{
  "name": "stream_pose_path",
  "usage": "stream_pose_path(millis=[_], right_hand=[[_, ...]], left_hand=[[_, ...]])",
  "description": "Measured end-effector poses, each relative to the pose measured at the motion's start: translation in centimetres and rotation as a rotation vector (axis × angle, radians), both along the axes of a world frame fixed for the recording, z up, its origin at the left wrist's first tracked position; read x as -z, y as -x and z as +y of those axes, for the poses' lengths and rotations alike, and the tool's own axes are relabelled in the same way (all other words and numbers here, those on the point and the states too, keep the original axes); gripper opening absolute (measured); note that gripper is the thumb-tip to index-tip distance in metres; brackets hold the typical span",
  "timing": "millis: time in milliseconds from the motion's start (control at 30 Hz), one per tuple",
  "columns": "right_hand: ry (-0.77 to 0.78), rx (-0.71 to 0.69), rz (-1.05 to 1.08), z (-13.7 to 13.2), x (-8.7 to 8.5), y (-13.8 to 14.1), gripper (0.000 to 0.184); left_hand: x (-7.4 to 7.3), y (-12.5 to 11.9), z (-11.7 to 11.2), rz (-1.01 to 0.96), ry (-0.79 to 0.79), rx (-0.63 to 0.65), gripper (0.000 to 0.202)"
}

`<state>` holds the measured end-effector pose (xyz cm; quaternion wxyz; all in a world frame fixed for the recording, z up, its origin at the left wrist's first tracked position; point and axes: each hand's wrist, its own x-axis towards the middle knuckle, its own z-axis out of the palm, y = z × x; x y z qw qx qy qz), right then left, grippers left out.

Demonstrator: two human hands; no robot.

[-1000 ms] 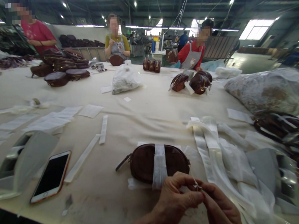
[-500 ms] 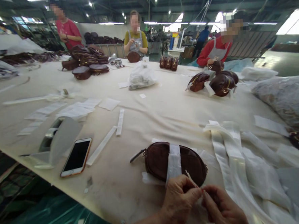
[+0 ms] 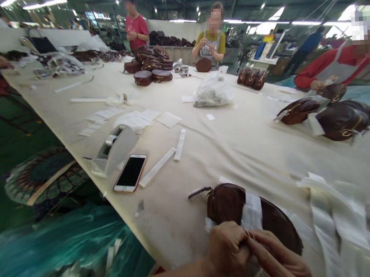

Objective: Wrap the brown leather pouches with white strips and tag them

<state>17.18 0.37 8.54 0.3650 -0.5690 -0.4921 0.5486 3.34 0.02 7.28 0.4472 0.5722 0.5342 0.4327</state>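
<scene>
A dark brown oval zip pouch [image 3: 228,205] lies on the table in front of me, with a white paper band [image 3: 252,211] around its middle and a zip pull sticking out at its left end. Just at its near side, my left hand [image 3: 227,248] is closed, thumb and fingers pressed together. My right hand [image 3: 278,256] pinches right against it, fingertips meeting. A thin pale strand [image 3: 248,234] shows between the fingertips; most of it is hidden by the hands.
Left of the pouch lie a phone [image 3: 130,173], a tape dispenser [image 3: 118,146] and paper strips [image 3: 158,167]. White wrapping strips [image 3: 343,225] cover the right. Brown pouches [image 3: 343,118] are piled farther off, near a plastic bag [image 3: 213,90]. Co-workers stand around the table [image 3: 176,206].
The view has swung left, so the table's things sit farther right. My hands stay pinched together by the pouch; the left one has turned into more of a fist, and less strand shows.
</scene>
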Motion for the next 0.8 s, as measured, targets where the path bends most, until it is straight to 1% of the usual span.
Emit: stream_pose_path(millis=[133, 167, 233, 300, 367, 433, 533, 600, 667, 733, 800], right_hand=[[0.045, 0.038, -0.029, 1.2, -0.7, 1.8, 0.032], [0.073, 0.043, -0.049, 1.5, -0.9, 2.1, 0.035], [0.110, 0.043, -0.112, 2.5, -1.3, 2.4, 0.039], [0.075, 0.034, -0.193, 3.8, -1.8, 2.4, 0.041], [-0.040, -0.016, -0.289, 5.6, -2.5, 2.4, 0.039], [-0.191, -0.127, -0.398, 7.6, -3.3, 2.8, 0.033], [-0.376, -0.382, -0.548, 10.5, -3.8, 3.9, 0.026], [-0.427, -0.566, -0.621, 12.0, -3.6, 4.8, 0.027], [-0.451, -0.726, -0.710, 13.1, -2.9, 5.7, 0.028], [-0.476, -0.853, -0.835, 14.0, -2.2, 6.5, 0.029], [-0.483, -0.946, -0.946, 14.7, -1.8, 7.3, 0.032]], left_hand=[[-0.2, 2.3, 0.3, -0.032, -0.009, 0.000, 0.015], [-0.3, 3.1, 0.5, -0.037, -0.021, -0.022, 0.013], [-0.1, 4.9, 1.1, -0.034, -0.025, -0.137, 0.009], [0.7, 6.5, 2.0, 0.003, 0.015, -0.264, 0.008], [2.0, 7.5, 3.1, 0.064, 0.062, -0.302, 0.009], [3.5, 7.6, 4.0, 0.105, 0.085, -0.268, 0.012], [5.2, 7.1, 5.0, 0.104, 0.076, -0.236, 0.017], [5.8, 6.7, 5.4, 0.094, 0.070, -0.234, 0.018], [6.2, 6.6, 5.6, 0.075, 0.068, -0.241, 0.019], [6.4, 6.7, 5.7, 0.052, 0.071, -0.255, 0.019], [6.6, 6.8, 5.8, 0.028, 0.079, -0.273, 0.019]])
